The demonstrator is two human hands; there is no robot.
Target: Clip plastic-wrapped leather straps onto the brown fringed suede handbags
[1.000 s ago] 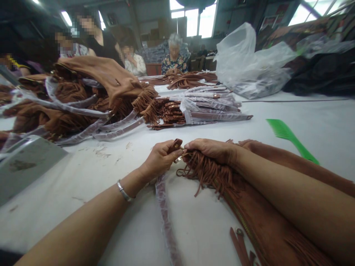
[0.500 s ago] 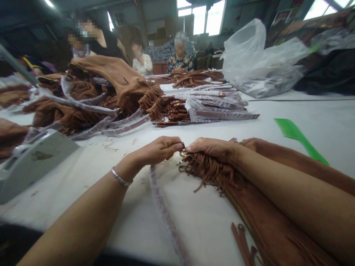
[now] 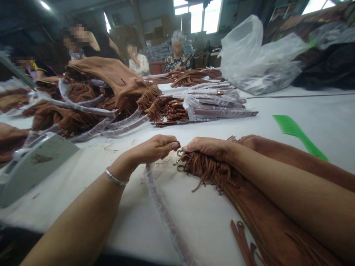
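My left hand [image 3: 155,148], with a silver bracelet at its wrist, pinches the brown end of a plastic-wrapped strap [image 3: 163,210] that hangs down onto the white table. Close to its right, my right hand [image 3: 206,147] is closed on the fringed end of a brown suede bag [image 3: 273,207], beside a metal clasp [image 3: 179,156]. A small gap lies between the strap end and the clasp. The fringe [image 3: 209,170] hangs below my right hand. Near the bag's zipper lie loose brown leather strips [image 3: 240,236].
A green comb [image 3: 301,136] lies right of the bag. Wrapped straps [image 3: 213,105] and brown bags [image 3: 111,77] are piled behind my hands. A grey device [image 3: 41,162] stands at left, a clear plastic bag [image 3: 257,62] at back right. Several people sit or stand beyond the table.
My two hands have shifted slightly left in view, along with the strap and bag. The strap end now appears a little apart from the clasp.
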